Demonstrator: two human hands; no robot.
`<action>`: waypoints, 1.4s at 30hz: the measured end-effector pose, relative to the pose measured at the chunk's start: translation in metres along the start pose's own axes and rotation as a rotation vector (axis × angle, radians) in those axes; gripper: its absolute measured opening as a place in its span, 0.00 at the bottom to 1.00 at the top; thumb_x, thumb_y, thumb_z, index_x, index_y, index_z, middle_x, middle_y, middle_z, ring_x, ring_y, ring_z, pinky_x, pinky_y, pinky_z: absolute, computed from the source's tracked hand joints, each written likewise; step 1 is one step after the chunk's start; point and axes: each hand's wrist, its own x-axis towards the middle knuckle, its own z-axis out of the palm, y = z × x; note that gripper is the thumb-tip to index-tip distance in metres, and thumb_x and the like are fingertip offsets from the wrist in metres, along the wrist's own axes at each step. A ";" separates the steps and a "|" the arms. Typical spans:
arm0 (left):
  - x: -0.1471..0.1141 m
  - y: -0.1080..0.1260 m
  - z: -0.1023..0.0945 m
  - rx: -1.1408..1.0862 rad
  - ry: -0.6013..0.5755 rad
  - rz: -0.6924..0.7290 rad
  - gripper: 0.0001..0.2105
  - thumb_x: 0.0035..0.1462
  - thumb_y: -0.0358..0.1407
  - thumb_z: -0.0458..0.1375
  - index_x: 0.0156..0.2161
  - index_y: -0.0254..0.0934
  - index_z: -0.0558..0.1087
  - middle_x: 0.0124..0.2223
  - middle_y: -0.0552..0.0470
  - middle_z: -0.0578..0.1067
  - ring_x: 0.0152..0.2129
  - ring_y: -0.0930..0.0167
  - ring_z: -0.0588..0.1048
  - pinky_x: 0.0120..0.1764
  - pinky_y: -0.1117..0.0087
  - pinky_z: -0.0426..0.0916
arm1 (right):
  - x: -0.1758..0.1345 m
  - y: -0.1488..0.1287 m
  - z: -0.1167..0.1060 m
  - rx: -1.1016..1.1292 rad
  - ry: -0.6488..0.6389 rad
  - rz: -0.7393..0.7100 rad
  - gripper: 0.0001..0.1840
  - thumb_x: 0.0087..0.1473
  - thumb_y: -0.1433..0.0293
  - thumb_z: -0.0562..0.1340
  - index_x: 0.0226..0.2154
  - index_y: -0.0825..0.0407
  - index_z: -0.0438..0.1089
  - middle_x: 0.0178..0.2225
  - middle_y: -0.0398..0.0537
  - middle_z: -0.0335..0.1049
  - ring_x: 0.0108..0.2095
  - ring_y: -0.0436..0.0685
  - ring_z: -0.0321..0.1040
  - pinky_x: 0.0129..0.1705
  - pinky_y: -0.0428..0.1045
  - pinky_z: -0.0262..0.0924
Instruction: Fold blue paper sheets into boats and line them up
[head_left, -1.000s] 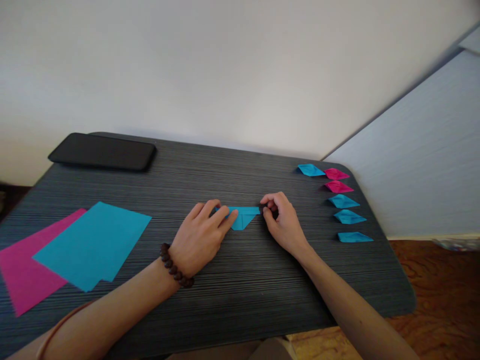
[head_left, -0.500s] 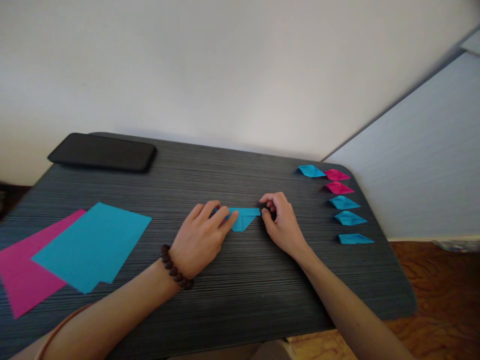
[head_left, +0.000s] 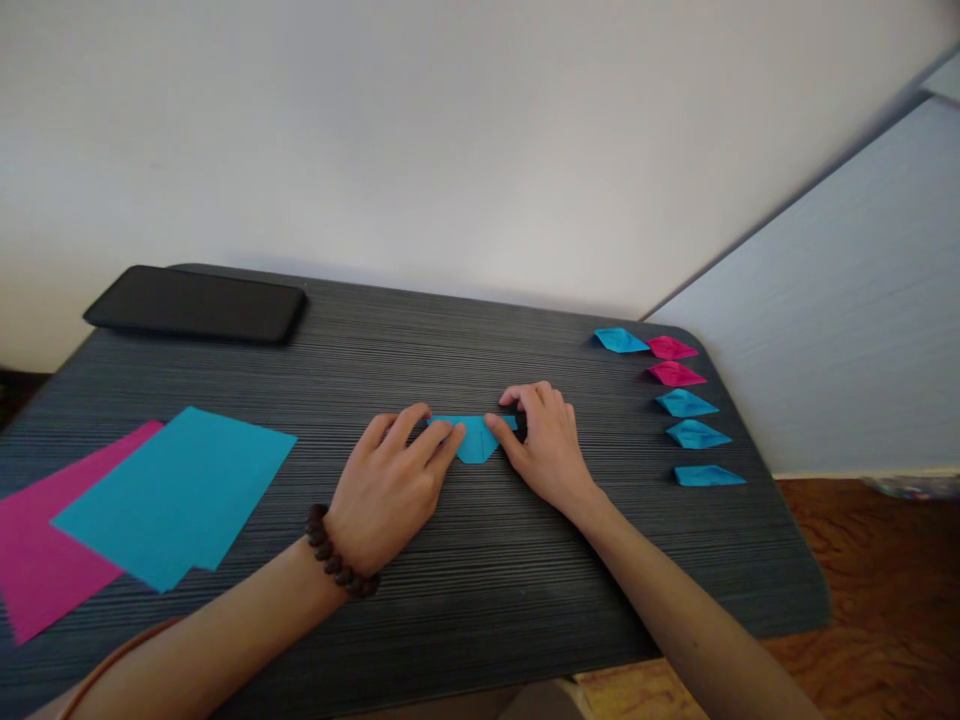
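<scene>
A partly folded piece of blue paper (head_left: 475, 440) lies at the middle of the dark table, with a narrow strip along its far edge and a tapered flap on the near side. My left hand (head_left: 397, 480), with a beaded bracelet at the wrist, presses thumb and fingers on the paper's left end. At the right end, my right hand (head_left: 546, 440) pinches the strip, its thumb on top and the index finger curled behind. The fingertips cover both ends of the paper.
Folded paper boats, blue (head_left: 681, 403) and pink (head_left: 676, 373), stand in a column along the right edge of the table (head_left: 420, 340). Blue sheets (head_left: 180, 490) overlap a pink sheet (head_left: 45, 540) at the left. A black phone-like slab (head_left: 196, 305) lies at the back left.
My right hand has moved left onto the paper, its thumb now pressing on the strip. The left hand has shifted slightly left, uncovering more of the paper.
</scene>
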 end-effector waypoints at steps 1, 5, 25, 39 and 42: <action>-0.002 -0.001 -0.001 0.008 0.006 -0.016 0.15 0.56 0.28 0.52 0.49 0.34 0.70 0.40 0.47 0.74 0.43 0.57 0.68 0.38 0.56 0.65 | 0.000 0.000 0.000 0.001 -0.006 0.002 0.11 0.54 0.60 0.57 0.38 0.48 0.64 0.38 0.50 0.63 0.38 0.59 0.59 0.39 0.54 0.52; -0.008 -0.005 -0.003 0.027 0.006 -0.018 0.15 0.56 0.28 0.51 0.48 0.31 0.70 0.38 0.46 0.75 0.43 0.58 0.69 0.38 0.57 0.65 | 0.000 0.000 -0.001 0.001 -0.012 -0.007 0.11 0.54 0.60 0.57 0.38 0.48 0.64 0.38 0.50 0.63 0.38 0.60 0.59 0.39 0.54 0.52; 0.009 -0.002 0.002 0.007 -0.023 0.036 0.17 0.56 0.25 0.50 0.50 0.35 0.69 0.44 0.46 0.73 0.44 0.57 0.67 0.40 0.58 0.66 | -0.001 -0.004 0.000 -0.032 -0.008 0.027 0.12 0.54 0.59 0.58 0.38 0.49 0.64 0.38 0.47 0.64 0.39 0.58 0.59 0.41 0.52 0.51; -0.002 -0.010 0.002 0.011 -0.015 -0.006 0.17 0.54 0.26 0.51 0.48 0.37 0.71 0.41 0.47 0.74 0.44 0.57 0.67 0.38 0.57 0.65 | 0.000 -0.001 -0.003 0.028 -0.032 0.030 0.09 0.55 0.63 0.57 0.38 0.49 0.64 0.38 0.47 0.64 0.39 0.58 0.60 0.40 0.53 0.52; -0.004 -0.012 0.000 0.022 -0.019 -0.040 0.17 0.55 0.25 0.50 0.47 0.39 0.72 0.42 0.48 0.74 0.43 0.58 0.68 0.37 0.58 0.66 | 0.001 -0.001 -0.004 0.048 -0.040 0.035 0.07 0.56 0.65 0.57 0.38 0.49 0.64 0.38 0.46 0.64 0.39 0.57 0.60 0.41 0.52 0.52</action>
